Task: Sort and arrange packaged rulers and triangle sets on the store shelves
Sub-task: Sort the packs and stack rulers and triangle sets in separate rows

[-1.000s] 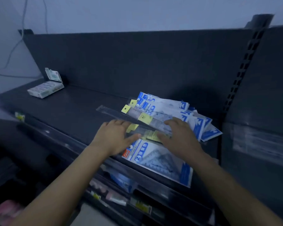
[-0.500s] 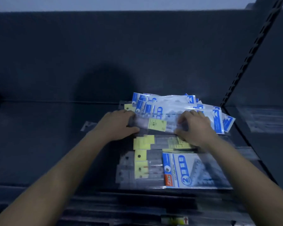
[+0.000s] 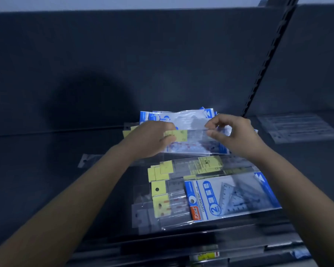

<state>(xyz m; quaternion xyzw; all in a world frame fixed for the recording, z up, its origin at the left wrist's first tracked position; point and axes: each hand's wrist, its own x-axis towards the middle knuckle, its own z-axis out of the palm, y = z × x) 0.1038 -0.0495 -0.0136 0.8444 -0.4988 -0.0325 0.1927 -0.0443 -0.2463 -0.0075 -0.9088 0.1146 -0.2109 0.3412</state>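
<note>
I see both hands over the right part of the dark shelf [image 3: 56, 170]; between them they hold one ruler packet [image 3: 196, 136], a clear sleeve with a yellow card at its left end. The left hand [image 3: 152, 138] grips the end with the yellow card, the thumb on the card; the right hand [image 3: 233, 133] pinches the clear part between thumb and forefinger, and its other fingers are curled. The ruler packet lies across, just above the pile of triangle sets [image 3: 181, 117], white and blue packets at the back of the shelf near the back panel [image 3: 123, 54]; I cannot tell if it touches the pile.

Nearer to me, several more rulers in sleeves [image 3: 191, 168] lie across the shelf with their yellow cards overlapping; in front of them a single triangle set [image 3: 229, 197] with the word GEOMETRIC lies flat, and its left edge covers part of a few other sleeves [image 3: 162, 201] with yellow cards. One clear sleeve [image 3: 89, 159] lies apart at the left, partly under the left forearm. At the right a slotted upright [image 3: 268, 58] divides the shelves; beyond it a clear packet [image 3: 297, 128] lies flat on the next shelf. A yellow price label [image 3: 207, 256] sits on the front rail; its print is too blurred to read.
</note>
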